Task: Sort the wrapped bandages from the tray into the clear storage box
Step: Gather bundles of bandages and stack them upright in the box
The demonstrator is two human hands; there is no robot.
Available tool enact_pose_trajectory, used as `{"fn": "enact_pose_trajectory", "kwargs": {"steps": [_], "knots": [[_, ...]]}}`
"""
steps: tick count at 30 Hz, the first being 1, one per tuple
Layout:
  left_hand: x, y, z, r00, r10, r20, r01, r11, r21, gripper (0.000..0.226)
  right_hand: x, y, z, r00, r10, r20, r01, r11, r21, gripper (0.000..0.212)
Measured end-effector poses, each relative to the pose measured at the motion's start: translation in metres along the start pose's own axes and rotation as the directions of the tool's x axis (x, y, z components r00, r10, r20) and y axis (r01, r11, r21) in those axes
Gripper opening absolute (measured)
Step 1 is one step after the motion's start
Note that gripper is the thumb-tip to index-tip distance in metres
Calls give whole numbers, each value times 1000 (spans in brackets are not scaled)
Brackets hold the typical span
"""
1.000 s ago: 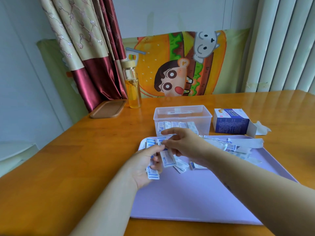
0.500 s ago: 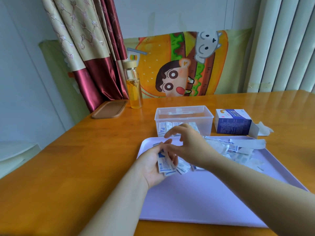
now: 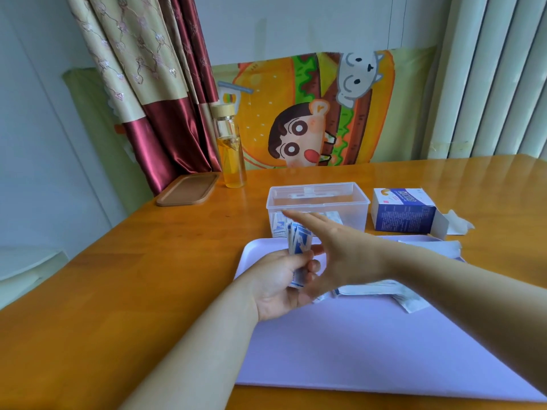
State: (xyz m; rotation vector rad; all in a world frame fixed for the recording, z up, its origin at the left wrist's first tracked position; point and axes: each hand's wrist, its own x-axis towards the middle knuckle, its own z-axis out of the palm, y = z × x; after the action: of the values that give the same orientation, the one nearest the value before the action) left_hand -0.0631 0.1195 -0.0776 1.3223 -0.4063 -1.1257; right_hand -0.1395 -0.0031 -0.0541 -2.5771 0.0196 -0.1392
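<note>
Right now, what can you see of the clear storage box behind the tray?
The clear storage box is a rectangular tub of see-through plastic with a rim and no lid on. It stands upright on the wooden table, behind the lilac tray and beside a blue carton. Some wrapped bandages lie inside. Straight fingers of the right hand cross its front; contact cannot be told.

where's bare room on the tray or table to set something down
The near half of the tray is bare. So is the table left of it, up to the wooden lid. Crowded: the tray's far end with loose bandages, and the clear box and carton behind it.
</note>
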Motion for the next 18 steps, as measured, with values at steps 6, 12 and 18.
{"fn": "enact_pose_trajectory", "kwargs": {"steps": [6,12,18], "knots": [[2,12,-3,998,-5,61,-12,965,262,15,5,-2,-35,985,-14,-170,10,1000,-26,33],[12,52,10,926,377,-15,-334,838,432,15,23,-10,-73,912,-83,-402,33,991,-130,18],[29,91,14,843,536,50,-483,712,509,20,37,-14,-101,855,-70,-513,30,996,-86,23]]}}
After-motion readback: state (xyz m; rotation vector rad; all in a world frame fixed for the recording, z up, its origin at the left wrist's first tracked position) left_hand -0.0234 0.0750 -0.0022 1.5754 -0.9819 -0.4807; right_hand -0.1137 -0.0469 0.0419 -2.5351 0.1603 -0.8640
